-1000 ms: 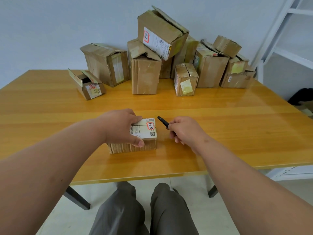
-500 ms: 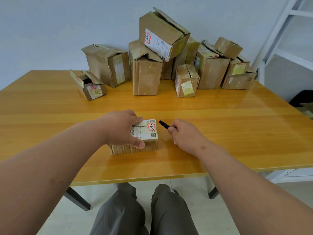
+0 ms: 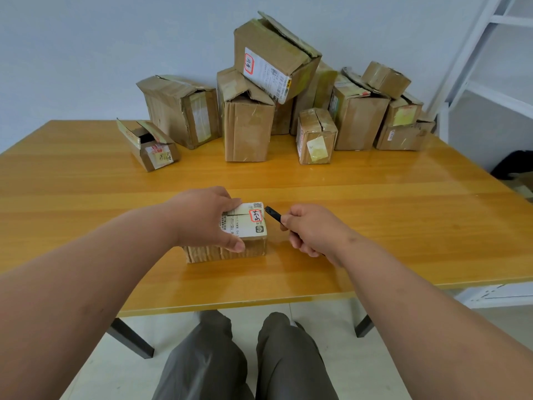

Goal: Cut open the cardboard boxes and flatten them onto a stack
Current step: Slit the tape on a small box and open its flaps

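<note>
Head view: my left hand [image 3: 206, 219] clamps the small box [image 3: 242, 233] at table [image 3: 86, 183] centre, thumb on its near face; light, crushable cardboard. At 3 o'clock my right hand [image 3: 313, 229] grips the cutter [image 3: 273, 214], tip at the seam. Uncut boxes [image 3: 277, 90] wait at 12 o'clock.
</note>
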